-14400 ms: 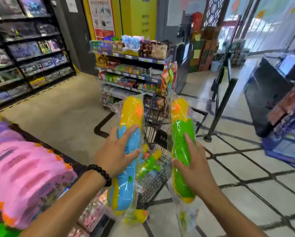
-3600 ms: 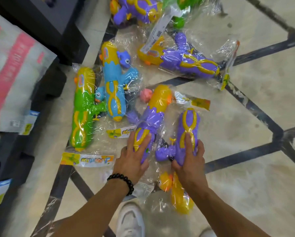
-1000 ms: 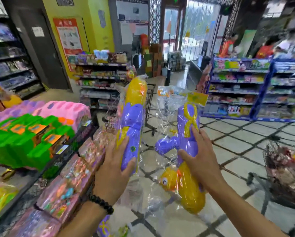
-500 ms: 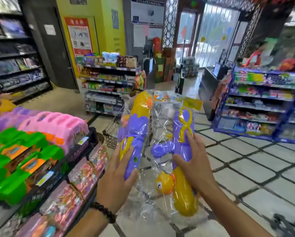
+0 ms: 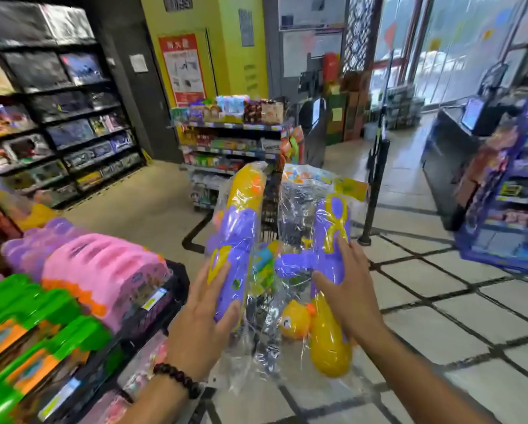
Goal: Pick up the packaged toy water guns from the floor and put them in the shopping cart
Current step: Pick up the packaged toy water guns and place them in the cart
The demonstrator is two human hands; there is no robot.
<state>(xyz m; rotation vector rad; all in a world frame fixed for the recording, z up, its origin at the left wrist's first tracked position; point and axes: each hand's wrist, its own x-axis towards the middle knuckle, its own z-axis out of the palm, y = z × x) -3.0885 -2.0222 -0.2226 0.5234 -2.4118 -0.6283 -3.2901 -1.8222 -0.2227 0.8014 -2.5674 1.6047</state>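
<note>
My left hand (image 5: 204,313) grips a purple and yellow water gun (image 5: 241,228) in a clear plastic bag, held upright. My right hand (image 5: 345,289) holds a second bagged purple water gun (image 5: 330,234) with a yellow duck-shaped end (image 5: 296,321) hanging low. Both guns are raised in front of the wire shopping cart (image 5: 270,206), which is mostly hidden behind the bags. Through the plastic a colourful packaged gun (image 5: 264,264) shows inside the cart.
A low display shelf (image 5: 152,304) with pink and green toy packs (image 5: 103,270) stands at my left. A snack rack (image 5: 232,148) is behind the cart. A black barrier post (image 5: 375,191) and blue shelves (image 5: 507,209) stand to the right on tiled floor.
Both hands have carried the two bagged guns forward over the cart. My view has swung left, and the cart is closer beneath the bags.
</note>
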